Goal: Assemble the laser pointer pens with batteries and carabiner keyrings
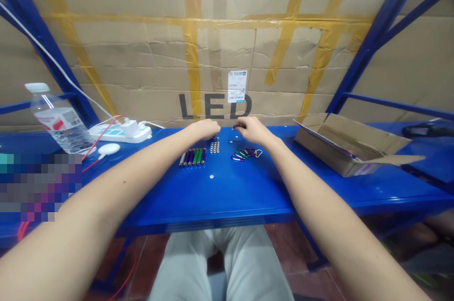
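My left hand is closed, fingertips down at the far edge of a block of small silver button-shaped pieces; whatever it pinches is hidden. Between the thumb and fingers of my right hand is a small dark piece, too small to name. Several slim metal tubes, coloured silver, purple, blue and green, lie side by side below my left hand. Below my right hand, several coloured carabiners overlap in a row on the blue table.
An open cardboard box stands at the right, with a dark tool behind it. At the left are a water bottle, a white power strip, a white round charger and red cable. Taped cardboard rises behind the table.
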Demonstrator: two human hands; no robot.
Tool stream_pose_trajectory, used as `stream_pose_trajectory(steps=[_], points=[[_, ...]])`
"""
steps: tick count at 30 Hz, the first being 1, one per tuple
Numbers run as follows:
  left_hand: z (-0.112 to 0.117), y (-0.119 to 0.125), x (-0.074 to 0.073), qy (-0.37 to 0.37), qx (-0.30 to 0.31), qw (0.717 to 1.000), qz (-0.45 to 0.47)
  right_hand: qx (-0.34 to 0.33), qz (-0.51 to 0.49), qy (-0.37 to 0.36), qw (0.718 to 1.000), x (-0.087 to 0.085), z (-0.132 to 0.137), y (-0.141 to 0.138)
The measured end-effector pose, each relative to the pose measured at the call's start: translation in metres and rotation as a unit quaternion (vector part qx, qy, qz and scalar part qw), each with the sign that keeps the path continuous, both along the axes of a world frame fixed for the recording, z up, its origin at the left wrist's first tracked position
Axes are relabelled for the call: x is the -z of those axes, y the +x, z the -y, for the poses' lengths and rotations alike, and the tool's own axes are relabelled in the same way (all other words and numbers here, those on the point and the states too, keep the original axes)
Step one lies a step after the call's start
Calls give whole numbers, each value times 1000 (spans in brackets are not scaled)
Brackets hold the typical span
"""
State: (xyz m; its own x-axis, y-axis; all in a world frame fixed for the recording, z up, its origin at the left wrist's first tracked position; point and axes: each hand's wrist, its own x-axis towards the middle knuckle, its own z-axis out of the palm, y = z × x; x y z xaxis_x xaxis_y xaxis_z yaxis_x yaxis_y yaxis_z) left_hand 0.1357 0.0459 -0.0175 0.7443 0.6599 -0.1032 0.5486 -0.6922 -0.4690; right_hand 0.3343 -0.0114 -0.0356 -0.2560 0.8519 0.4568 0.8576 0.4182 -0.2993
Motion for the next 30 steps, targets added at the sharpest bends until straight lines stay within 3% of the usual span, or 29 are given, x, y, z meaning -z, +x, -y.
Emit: stream_pose_trajectory(steps=[8,15,18,25,30], points=[[-5,-14,2,-10,-31,999,29,-1,-23,-6,1000,0,0,-1],[-18,-45,14,-71,-9,971,228,-54,-91,-58,993,18,-8,-13],[-16,-51,23,-91,11,958,272,-90,-107,-72,988,24,-12,-21],[-13,-48,29,-125,30,958,257,-73,19,-89,993,23,-10,-34],[-11,-44,29,-138,8,957,256,-72,62,-103,990,24,-12,-37]])
